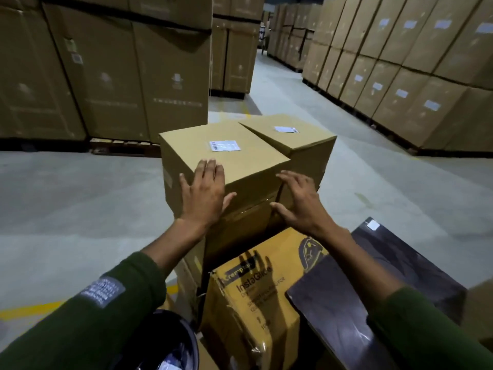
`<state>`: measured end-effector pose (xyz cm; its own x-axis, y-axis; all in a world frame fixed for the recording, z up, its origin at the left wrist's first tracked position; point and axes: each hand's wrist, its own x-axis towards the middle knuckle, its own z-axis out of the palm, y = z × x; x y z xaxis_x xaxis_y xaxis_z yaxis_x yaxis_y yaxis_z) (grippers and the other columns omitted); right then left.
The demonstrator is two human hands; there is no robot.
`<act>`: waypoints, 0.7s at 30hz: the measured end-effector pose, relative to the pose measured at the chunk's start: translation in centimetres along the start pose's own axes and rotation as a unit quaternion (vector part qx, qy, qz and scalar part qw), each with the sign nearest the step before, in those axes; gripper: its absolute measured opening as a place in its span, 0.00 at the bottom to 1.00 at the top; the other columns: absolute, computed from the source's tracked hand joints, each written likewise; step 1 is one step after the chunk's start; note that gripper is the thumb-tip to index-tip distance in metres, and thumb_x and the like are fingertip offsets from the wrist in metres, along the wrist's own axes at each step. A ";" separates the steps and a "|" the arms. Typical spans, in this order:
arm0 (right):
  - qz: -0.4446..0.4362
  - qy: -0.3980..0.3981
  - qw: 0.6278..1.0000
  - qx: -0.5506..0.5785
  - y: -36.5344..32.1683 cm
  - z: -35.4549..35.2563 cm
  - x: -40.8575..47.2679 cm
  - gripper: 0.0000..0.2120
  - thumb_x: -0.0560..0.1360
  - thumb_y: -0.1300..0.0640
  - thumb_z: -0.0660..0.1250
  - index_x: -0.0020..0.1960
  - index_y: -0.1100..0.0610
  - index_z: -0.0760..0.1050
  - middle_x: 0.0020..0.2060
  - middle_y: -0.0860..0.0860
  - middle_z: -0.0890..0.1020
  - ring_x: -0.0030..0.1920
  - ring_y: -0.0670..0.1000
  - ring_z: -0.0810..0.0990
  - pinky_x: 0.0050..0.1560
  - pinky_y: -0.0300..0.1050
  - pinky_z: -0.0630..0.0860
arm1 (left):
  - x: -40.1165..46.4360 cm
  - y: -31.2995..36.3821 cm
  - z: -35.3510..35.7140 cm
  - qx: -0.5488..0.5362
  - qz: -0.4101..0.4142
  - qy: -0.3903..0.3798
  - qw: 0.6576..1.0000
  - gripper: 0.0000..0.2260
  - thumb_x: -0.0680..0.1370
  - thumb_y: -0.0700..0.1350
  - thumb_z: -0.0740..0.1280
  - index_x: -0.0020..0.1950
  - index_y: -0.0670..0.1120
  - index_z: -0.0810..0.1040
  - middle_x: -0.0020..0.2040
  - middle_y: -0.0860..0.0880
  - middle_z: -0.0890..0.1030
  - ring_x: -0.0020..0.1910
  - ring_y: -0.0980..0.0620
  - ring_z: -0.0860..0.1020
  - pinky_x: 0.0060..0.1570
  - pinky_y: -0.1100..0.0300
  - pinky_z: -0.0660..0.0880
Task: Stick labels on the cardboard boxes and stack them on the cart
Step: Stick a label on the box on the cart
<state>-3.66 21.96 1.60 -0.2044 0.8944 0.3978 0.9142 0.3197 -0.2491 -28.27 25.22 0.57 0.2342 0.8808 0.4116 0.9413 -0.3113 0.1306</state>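
Right now both hands are on the near cardboard box (240, 166), which sits on top of a stack w/ a white label (224, 145) stuck flat on its top face. Left hand (204, 193) lies flat over the near top edge, fingers straight and slightly spread, thumb out to the side against the front face. Right hand (298, 201) is at the box's right front corner, fingers spread and lightly bent, touching the cardboard; can't tell if it's pressing or only resting. A second box (290, 140) stands just behind and to the right, touching the first, also closed, w/ its own label (286, 129) on top. Both boxes are shut so contents can't be seen. Below the hands: a yellow printed carton (253, 303) wrapped in clear film, and beside it a dark flat box (373, 284) tilted, w/ a small white sticker at its far corner. Cart itself isn't clearly visible under the stack. Green sleeves (106, 316) on both arms. Tall pallet stacks of cartons (120, 62) line the concrete floor (80, 188) left and right
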 end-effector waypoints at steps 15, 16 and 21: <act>-0.019 0.011 1.000 0.003 0.5 2.0 6.2 0.42 0.68 0.49 0.79 0.77 0.52 0.63 0.76 0.54 0.61 0.69 0.64 0.64 0.69 0.61 0.67 | -3.0 -0.3 0.4 -0.104 -0.007 0.062 0.993 0.31 0.79 0.57 0.58 0.74 0.37 0.66 0.76 0.37 0.65 0.78 0.39 0.56 0.66 0.36 0.70; -0.034 0.031 0.999 0.000 0.3 2.1 5.7 0.42 0.68 0.49 0.79 0.76 0.54 0.65 0.75 0.55 0.63 0.68 0.64 0.65 0.67 0.58 0.67 | -3.5 0.0 0.4 -0.114 -0.014 0.083 0.990 0.30 0.80 0.57 0.57 0.74 0.36 0.67 0.76 0.38 0.65 0.78 0.39 0.56 0.69 0.37 0.67; -0.069 0.085 0.994 -0.006 -1.4 2.5 3.1 0.39 0.67 0.50 0.80 0.73 0.56 0.69 0.72 0.56 0.68 0.66 0.64 0.69 0.61 0.52 0.68 | -6.5 0.5 -0.2 -0.150 -0.045 0.153 0.976 0.29 0.80 0.55 0.57 0.72 0.35 0.69 0.75 0.37 0.67 0.77 0.38 0.60 0.71 0.41 0.65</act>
<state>-6.44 25.07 1.02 -0.2679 0.7760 0.5709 0.8857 0.4317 -0.1711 -29.35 19.28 -1.85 0.0280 0.7757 0.6305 0.8308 -0.3688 0.4168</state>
